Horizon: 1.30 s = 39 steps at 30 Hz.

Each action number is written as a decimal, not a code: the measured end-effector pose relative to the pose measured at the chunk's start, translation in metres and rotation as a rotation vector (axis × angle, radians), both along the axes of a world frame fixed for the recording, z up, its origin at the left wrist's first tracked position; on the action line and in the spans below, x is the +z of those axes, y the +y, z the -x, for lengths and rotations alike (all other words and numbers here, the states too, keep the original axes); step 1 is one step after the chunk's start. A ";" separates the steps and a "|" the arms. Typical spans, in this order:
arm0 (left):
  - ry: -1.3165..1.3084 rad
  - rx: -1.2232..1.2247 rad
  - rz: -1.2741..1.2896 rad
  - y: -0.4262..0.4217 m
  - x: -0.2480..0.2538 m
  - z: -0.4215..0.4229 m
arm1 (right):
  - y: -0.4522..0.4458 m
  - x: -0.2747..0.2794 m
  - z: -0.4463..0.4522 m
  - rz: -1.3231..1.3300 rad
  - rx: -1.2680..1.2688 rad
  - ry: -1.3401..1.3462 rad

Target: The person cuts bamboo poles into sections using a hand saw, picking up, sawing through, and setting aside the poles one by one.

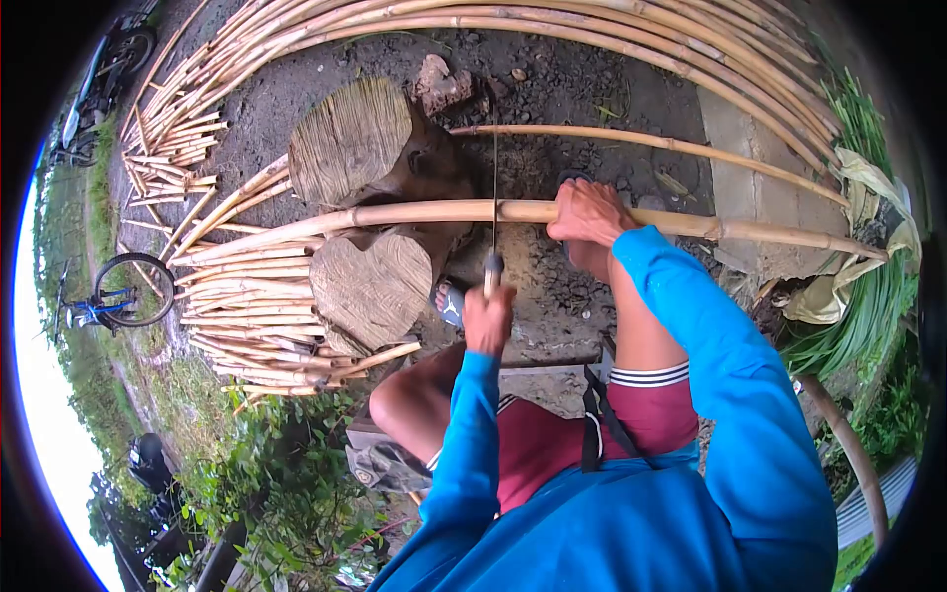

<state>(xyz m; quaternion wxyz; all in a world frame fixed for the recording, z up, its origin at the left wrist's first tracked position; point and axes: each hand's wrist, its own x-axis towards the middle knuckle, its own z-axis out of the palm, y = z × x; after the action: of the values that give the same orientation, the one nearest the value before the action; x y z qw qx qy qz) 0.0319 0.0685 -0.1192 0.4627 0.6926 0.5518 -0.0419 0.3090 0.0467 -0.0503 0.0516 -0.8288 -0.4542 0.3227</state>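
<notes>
You have daylight, even and moderately bright, with soft, faint shadows on the soil (592, 84). The sky (49, 395) at the left edge is blown out to white. Strong fisheye distortion bows the bamboo poles (552, 20); black vignetting closes the corners.

A concrete slab (755, 168) is lying at the upper right of the view. Just right of it, a pale yellowish sack (873, 192) is crumpling around a bundle of long green leaves (853, 321), which are spreading below the slab's level. Farther below the slab, a bent wooden branch (846, 444) is slanting beside a corrugated sheet (881, 498). Well left of the slab, a blue bicycle (120, 298) is standing on grassy ground, and a motorbike (94, 89) is standing above the bicycle's level. Far to the slab's lower left, a leafy shrub (281, 479) is growing.
</notes>
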 end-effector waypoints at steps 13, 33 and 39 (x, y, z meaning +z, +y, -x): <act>-0.081 0.175 0.042 -0.042 0.060 0.031 | 0.006 0.001 -0.008 0.087 0.042 0.067; -0.010 0.155 0.099 0.005 0.061 -0.018 | 0.019 0.000 -0.004 0.157 0.077 0.116; -0.023 0.315 0.103 -0.061 0.089 0.049 | 0.018 -0.008 -0.001 0.067 0.094 -0.005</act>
<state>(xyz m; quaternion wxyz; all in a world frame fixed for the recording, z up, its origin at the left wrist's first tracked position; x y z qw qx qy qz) -0.0170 0.0076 -0.0303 0.5045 0.5733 0.6456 0.0110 0.3096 0.0643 -0.0578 0.0076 -0.8086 -0.4818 0.3376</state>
